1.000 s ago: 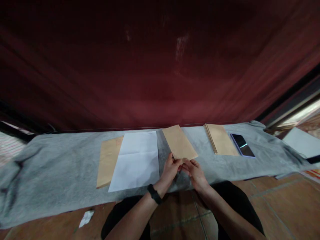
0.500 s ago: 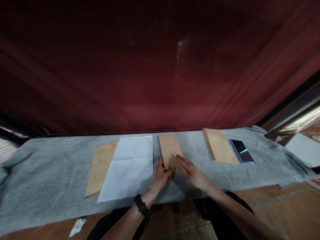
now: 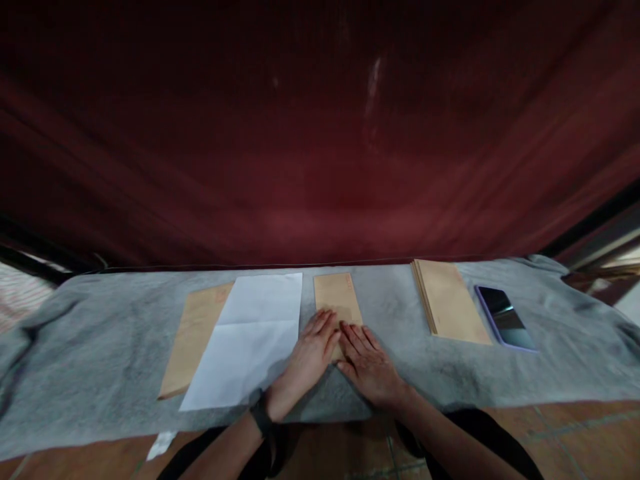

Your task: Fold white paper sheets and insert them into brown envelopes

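A brown paper envelope [image 3: 336, 290] with faint red print at its top right lies on the grey cloth in front of me. Over its lower left part my left hand [image 3: 310, 350] rests flat, fingers stretched out. My right hand [image 3: 367, 363] lies palm down on the lower right part, its fingers also extended. The two hands nearly meet and cover most of the envelope's near end. Left of it is a creased white sheet of paper [image 3: 250, 333], partly over another brown envelope [image 3: 193, 333].
A stack of brown envelopes [image 3: 453, 303] sits to the right, beside a phone [image 3: 505, 317] in a purple case. The grey cloth [image 3: 100, 353] covers the long surface. Behind it rises a dark red panel [image 3: 320, 167]. A white scrap [image 3: 161, 445] lies on the tiled floor.
My left hand has let go of the envelope's near edge and flattened on top of it. My right hand has moved down toward the near end. The envelope now lies flat.
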Action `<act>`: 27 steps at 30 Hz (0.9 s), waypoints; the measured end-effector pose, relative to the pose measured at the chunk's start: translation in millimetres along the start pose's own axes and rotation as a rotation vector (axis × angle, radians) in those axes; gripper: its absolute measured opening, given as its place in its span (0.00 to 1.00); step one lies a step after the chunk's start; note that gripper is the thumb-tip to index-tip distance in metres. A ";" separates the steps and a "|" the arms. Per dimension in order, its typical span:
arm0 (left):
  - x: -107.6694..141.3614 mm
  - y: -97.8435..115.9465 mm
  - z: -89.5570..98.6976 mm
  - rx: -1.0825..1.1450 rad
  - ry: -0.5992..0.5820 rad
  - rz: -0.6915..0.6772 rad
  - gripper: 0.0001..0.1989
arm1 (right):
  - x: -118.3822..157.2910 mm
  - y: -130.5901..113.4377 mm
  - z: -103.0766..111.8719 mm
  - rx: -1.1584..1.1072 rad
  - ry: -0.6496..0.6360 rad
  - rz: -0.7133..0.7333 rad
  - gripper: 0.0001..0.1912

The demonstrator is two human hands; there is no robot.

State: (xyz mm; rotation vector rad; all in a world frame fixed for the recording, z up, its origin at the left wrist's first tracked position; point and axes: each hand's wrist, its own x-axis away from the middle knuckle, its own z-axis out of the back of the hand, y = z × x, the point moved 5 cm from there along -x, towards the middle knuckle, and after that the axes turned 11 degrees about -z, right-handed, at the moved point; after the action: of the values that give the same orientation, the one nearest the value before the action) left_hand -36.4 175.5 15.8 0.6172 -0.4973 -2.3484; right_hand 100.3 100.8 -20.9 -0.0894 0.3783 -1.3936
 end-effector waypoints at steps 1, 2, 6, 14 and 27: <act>-13.1 0.6 -5.2 -0.016 -0.026 -0.044 0.24 | -0.1 -0.2 -0.7 -0.007 -0.001 -0.002 0.30; -27.5 -0.3 -9.9 -0.033 -0.045 -0.075 0.25 | -0.2 -0.4 -1.3 -0.015 -0.004 -0.006 0.29; -84.2 -13.7 -28.6 -0.085 -0.144 -0.154 0.28 | -2.2 -2.1 -0.2 -0.037 0.000 -0.033 0.30; -108.6 -37.8 -50.3 -0.093 -0.172 -0.166 0.27 | -4.4 -4.2 4.8 -0.050 -0.023 -0.017 0.32; -52.0 -16.8 -37.0 0.023 -0.362 -0.183 0.27 | -4.8 32.7 26.9 -0.445 -0.267 0.055 0.22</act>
State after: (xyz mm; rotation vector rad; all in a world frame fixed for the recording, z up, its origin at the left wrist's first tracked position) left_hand 10.7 215.6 -7.1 0.2530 -0.6522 -2.6471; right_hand 138.8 107.2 -3.9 -0.6188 0.4574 -1.2046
